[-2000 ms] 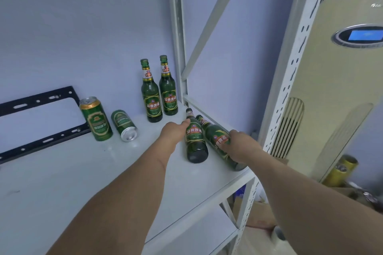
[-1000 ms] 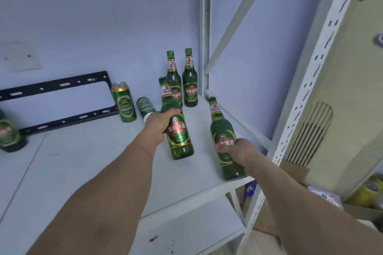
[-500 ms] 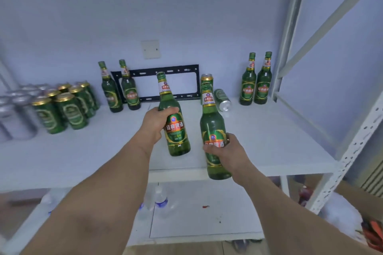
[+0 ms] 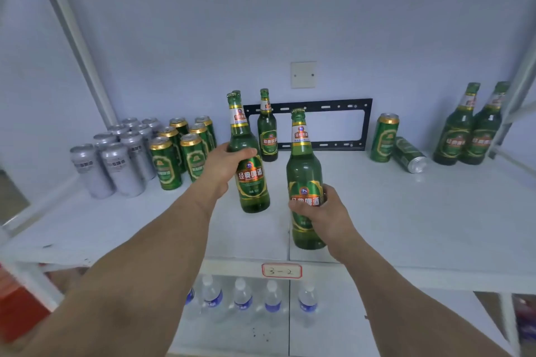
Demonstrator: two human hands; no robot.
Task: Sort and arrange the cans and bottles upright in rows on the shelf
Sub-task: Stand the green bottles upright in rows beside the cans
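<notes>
Six green bottles (image 4: 304,171), seven green cans (image 4: 165,165) (one toppled), six silver cans (image 4: 121,169).

Both hands grip upright green bottles: left hand (image 4: 224,164), right hand (image 4: 324,211), above shelf (image 4: 406,226).

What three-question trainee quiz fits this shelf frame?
1. True or false: the left hand grips a bottle.
2. What lies on its side at right? A) can B) bottle C) bracket
3. What is written on the label on the shelf edge?

Key:
1. True; the right hand grips another bottle.
2. A, the tipped can.
3. 3-2.
</notes>
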